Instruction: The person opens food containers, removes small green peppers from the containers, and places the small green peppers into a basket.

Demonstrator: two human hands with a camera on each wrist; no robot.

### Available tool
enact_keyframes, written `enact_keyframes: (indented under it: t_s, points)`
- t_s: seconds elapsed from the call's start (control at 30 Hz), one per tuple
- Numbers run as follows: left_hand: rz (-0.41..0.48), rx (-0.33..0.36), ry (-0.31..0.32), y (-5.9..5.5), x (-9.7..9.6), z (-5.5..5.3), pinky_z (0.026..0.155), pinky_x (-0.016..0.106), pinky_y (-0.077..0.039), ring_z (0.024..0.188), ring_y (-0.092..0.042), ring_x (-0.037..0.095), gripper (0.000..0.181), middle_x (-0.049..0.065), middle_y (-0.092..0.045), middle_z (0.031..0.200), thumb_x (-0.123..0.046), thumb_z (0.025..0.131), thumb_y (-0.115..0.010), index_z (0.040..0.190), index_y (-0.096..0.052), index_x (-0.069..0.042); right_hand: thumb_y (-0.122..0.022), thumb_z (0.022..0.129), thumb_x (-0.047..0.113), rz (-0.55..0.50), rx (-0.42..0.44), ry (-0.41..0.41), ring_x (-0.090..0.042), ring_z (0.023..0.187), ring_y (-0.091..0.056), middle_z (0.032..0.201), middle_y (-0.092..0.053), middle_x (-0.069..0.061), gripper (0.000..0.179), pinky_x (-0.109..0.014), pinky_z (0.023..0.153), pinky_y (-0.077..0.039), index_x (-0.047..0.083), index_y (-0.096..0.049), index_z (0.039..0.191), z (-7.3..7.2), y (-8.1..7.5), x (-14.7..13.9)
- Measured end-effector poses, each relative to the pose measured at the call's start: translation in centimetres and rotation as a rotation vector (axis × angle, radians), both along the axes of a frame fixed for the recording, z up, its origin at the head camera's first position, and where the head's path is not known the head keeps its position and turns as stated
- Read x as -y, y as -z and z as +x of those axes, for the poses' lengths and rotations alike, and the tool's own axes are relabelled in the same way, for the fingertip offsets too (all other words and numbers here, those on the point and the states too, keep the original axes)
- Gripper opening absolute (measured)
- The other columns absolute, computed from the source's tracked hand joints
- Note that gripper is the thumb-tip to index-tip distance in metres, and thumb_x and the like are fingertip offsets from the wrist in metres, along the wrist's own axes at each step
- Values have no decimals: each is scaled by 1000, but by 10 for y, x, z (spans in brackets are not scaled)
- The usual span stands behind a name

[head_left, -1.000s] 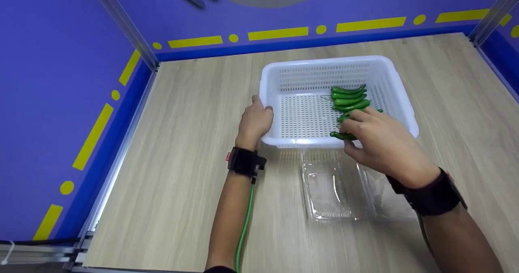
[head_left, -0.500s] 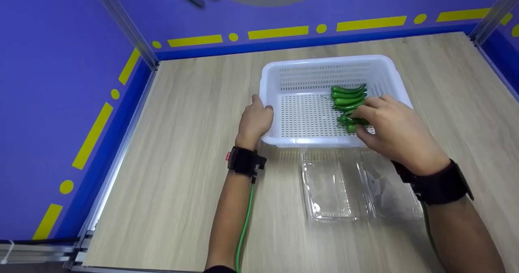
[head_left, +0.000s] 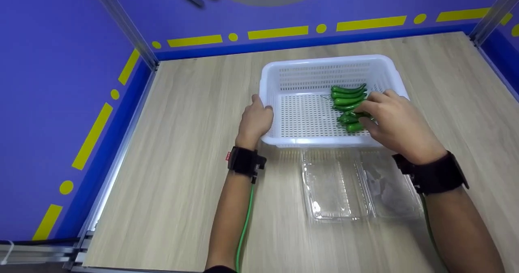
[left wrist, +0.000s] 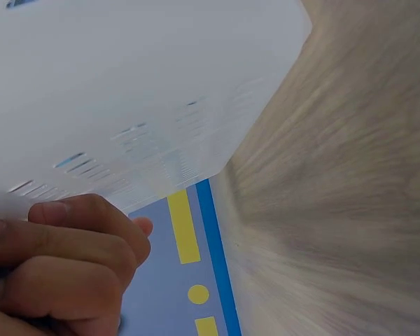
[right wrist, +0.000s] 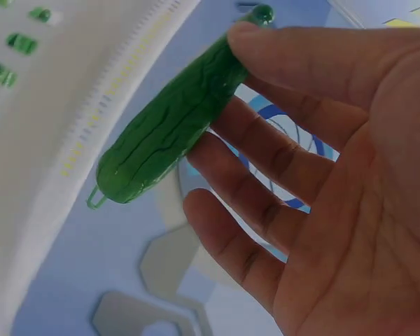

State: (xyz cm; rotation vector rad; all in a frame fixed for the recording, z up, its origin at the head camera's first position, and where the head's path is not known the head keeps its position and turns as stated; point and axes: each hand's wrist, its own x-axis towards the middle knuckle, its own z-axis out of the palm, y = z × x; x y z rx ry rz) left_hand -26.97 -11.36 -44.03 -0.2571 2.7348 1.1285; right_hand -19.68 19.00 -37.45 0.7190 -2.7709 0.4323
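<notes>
In the head view my left hand (head_left: 255, 121) grips the left rim of a white plastic basket (head_left: 324, 140). Its curled fingers show against the outside wall in the left wrist view. Several shiny green peppers (head_left: 348, 101) lie side by side in the basket's right half, blunt ends to the left. Over the near end of that row, my right hand (head_left: 399, 127) reaches down from the right and covers part of it. In the right wrist view, thumb and fingers pinch a wrinkled green pepper (right wrist: 168, 119) by its narrow end; a small loop sticks out of its blunt end.
A clear hinged plastic box (head_left: 330, 188) lies spread on the wooden table (head_left: 182, 163), just in front of the basket. Blue wall panels (head_left: 284, 17) with yellow marks stand behind and to the left. A green cable (head_left: 246, 224) runs along my left forearm.
My right hand has moved from the basket's front rim up and to the right, over the row. The pepper at that rim now lies farther in. The left hand stays put.
</notes>
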Motion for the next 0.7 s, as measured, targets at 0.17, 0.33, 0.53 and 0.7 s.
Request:
enact_keyframes:
  t_s: [0.17,0.33,0.53,0.7]
  points:
    - [7,12,-4,0,-1,0,77,40,-54,93,-67,24,64,18,-66,116,-29,102,-39,157,-24,-1,-77,84,3,11,40,25,-35,91,-56,102,-69,-13,19,-51,76,-44,5,-76,103,-6,7,-5]
    - [10,34,-9,1,-1,0,80,40,-54,96,-67,24,66,18,-65,121,-29,102,-39,159,-21,-1,-75,87,6,-1,81,36,-34,92,-57,103,-69,-13,20,-51,76,-45,6,-77,107,-11,8,-9]
    - [23,33,8,1,-1,-3,77,40,-53,92,-66,25,60,16,-66,111,-29,102,-39,154,-28,-2,-76,87,6,-39,89,44,-34,91,-59,99,-68,-11,17,-51,76,-46,5,-77,104,-17,3,-14]
    - [48,30,-12,1,0,-2,76,38,-53,91,-66,24,61,15,-66,109,-29,101,-40,155,-27,-3,-76,88,8,-36,113,31,-35,94,-60,100,-69,-12,16,-52,79,-46,5,-77,104,-26,0,-11]
